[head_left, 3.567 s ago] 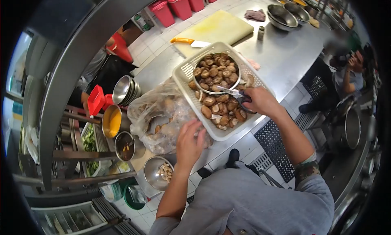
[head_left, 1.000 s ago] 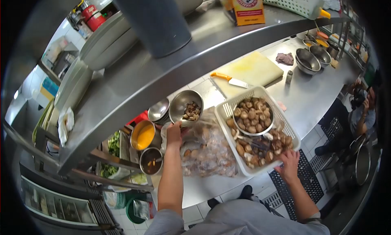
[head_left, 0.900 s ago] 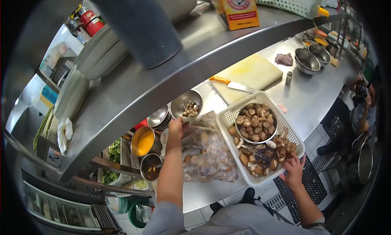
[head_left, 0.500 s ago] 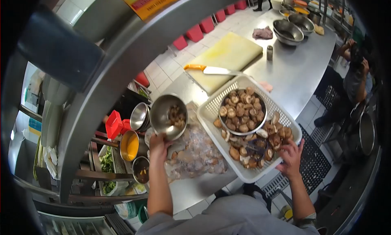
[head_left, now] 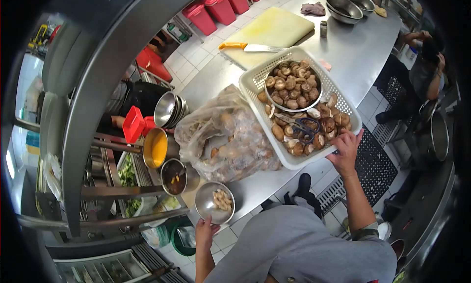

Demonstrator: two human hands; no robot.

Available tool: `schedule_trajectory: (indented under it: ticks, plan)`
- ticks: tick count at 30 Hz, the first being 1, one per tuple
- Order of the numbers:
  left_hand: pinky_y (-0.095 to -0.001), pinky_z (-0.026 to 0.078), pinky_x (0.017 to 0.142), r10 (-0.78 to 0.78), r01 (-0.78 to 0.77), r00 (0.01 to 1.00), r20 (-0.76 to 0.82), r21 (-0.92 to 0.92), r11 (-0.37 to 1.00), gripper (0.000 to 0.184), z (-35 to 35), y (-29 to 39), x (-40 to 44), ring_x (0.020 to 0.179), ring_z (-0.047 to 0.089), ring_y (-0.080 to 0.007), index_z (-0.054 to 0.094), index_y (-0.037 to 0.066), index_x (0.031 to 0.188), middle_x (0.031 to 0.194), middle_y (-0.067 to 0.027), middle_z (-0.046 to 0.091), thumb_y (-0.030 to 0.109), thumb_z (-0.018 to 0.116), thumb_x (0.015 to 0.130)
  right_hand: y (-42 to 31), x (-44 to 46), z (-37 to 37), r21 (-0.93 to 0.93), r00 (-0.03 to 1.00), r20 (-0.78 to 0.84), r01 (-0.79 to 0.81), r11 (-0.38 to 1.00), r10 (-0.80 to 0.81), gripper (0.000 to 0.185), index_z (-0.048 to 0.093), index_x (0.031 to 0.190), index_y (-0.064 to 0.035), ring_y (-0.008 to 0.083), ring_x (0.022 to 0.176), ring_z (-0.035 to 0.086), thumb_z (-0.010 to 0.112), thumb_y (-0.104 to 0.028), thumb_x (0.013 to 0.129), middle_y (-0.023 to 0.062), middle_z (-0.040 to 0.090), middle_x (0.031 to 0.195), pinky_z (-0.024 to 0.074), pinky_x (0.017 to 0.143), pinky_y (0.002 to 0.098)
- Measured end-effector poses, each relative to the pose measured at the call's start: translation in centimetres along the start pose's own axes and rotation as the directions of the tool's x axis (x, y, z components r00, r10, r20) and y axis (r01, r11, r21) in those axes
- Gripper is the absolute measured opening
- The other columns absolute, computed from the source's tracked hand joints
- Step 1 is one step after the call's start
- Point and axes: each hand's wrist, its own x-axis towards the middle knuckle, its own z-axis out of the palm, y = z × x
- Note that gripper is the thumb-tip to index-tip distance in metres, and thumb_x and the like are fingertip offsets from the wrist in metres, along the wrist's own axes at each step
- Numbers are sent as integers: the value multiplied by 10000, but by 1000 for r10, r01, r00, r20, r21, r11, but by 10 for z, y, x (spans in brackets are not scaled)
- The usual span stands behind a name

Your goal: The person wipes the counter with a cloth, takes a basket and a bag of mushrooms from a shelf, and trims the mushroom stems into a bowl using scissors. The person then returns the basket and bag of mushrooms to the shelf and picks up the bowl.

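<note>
My left hand [head_left: 206, 231] grips the rim of a small metal bowl [head_left: 205, 199], which has pale mushroom stems [head_left: 222, 200] in it, at the table's near edge. My right hand [head_left: 346, 149] is closed on the near right corner of a white perforated basket [head_left: 249, 89]. Inside the basket, brown mushrooms [head_left: 338, 120] lie loose around scissors [head_left: 308, 127] with dark blue handles. A round metal container [head_left: 319, 97] filled with mushroom caps [head_left: 290, 84] also sits in it. Left of the basket is a clear plastic bag [head_left: 196, 126] of mushrooms.
A knife [head_left: 260, 48] with an orange handle lies across the cutting board [head_left: 282, 25]. Stacked bowls [head_left: 166, 109], a pot of yellow liquid [head_left: 158, 148] and a dark sauce pot [head_left: 174, 177] stand at left. Another person [head_left: 417, 77] is at right.
My left hand has brought the small bowl from above the plastic bag down toward me, uncovering the bag. My right hand stays on the basket. The view has tilted and shifted.
</note>
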Motion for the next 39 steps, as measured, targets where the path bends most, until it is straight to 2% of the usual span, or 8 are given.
schedule_trajectory:
  ticks: [2,8,14,21,27,31,34,39]
  plan:
    - [-368,565,873,321,-189,938,-132,581,792,559,-3,22,-15,1069,649,-280,475,-79,1358,1264,-228,596,276,633,956,-3,2,-3,-3,1000,6,-13,1000,13,393,661,806,-128,286,1146,559,846,-380,568,17,587,880,91,1180,650]
    - [-325,464,1006,277,-198,635,721,-195,961,644,123,194,-32,1214,561,-211,337,11,1511,1433,-156,505,242,631,987,-9,2,-26,-9,1000,22,7,1000,-7,460,641,786,-129,274,1116,577,802,-514,593,18,583,855,92,1181,640]
    - [-362,570,753,125,284,559,820,-331,900,382,262,230,-17,942,664,-211,582,-3,1211,1108,-119,641,210,676,909,-11,-7,-80,-33,998,-45,38,999,-39,611,607,719,-103,293,1093,570,666,-711,699,41,554,801,90,1191,611]
    - [-383,547,792,240,137,446,862,-331,934,330,241,283,-91,890,635,-245,586,-79,1120,985,-132,628,-31,544,796,-33,-26,-137,-98,919,-394,-13,995,-27,591,563,657,-94,280,986,590,654,-671,750,44,537,758,98,1194,598]
    - [-324,515,644,357,-205,19,934,-345,916,158,169,394,-200,792,594,-165,614,60,922,884,-68,597,184,548,848,-59,4,-283,-411,571,-704,156,898,-422,409,561,779,-64,277,825,522,511,-450,907,70,522,746,274,1107,590]
    - [-495,493,889,408,-482,-340,847,-530,697,464,101,473,-279,1094,552,-259,572,88,1169,1179,-96,568,477,560,916,-58,22,-413,-666,205,-711,109,738,-672,393,652,1148,-6,296,920,579,498,-326,982,128,640,961,393,1034,506]
    - [-447,482,941,608,-542,-474,637,-755,369,809,32,505,-314,1330,417,-334,417,61,1454,1480,-156,399,670,504,930,-70,81,-501,-469,37,-881,55,881,-471,409,605,1152,-3,278,963,561,482,-362,999,149,615,1004,388,1022,508]
    - [-413,425,1092,649,-780,-454,611,-624,42,854,-34,467,-266,1371,433,-330,222,-25,1539,1550,-168,351,407,657,945,-157,195,-612,-127,-113,-988,211,969,-105,449,525,1158,2,249,1036,531,455,-423,1028,183,572,1077,380,1001,510]
